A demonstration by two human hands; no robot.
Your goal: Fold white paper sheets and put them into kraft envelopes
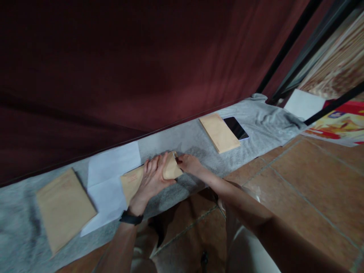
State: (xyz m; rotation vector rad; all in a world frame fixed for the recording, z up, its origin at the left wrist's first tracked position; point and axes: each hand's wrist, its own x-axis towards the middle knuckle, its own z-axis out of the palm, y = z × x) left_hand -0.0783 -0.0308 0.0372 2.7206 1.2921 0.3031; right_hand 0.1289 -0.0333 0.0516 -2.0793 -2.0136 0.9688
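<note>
A tan paper envelope (132, 181) lies on the grey cloth in front of me, its mouth bulging at the right end. My left hand (153, 176) rests across it, palm down, with fingers stretched toward its far edge and the thumb apart near the close edge. A dark band circles that wrist. At the mouth, my right hand (188, 163) is closed with its fingers pinching the envelope's edge; the fingertips are partly hidden there. Under and left of the envelope spreads a creased white paper sheet (106, 189).
Another tan envelope (66, 208) lies at the left. On the right are more tan envelopes (218, 132), seemingly stacked, beside a dark-screened phone (236, 127). The narrow grey cloth (264, 117) backs onto a dark red curtain (142, 76). Black poles (290, 45) and tiled floor (309, 182) lie rightward.
</note>
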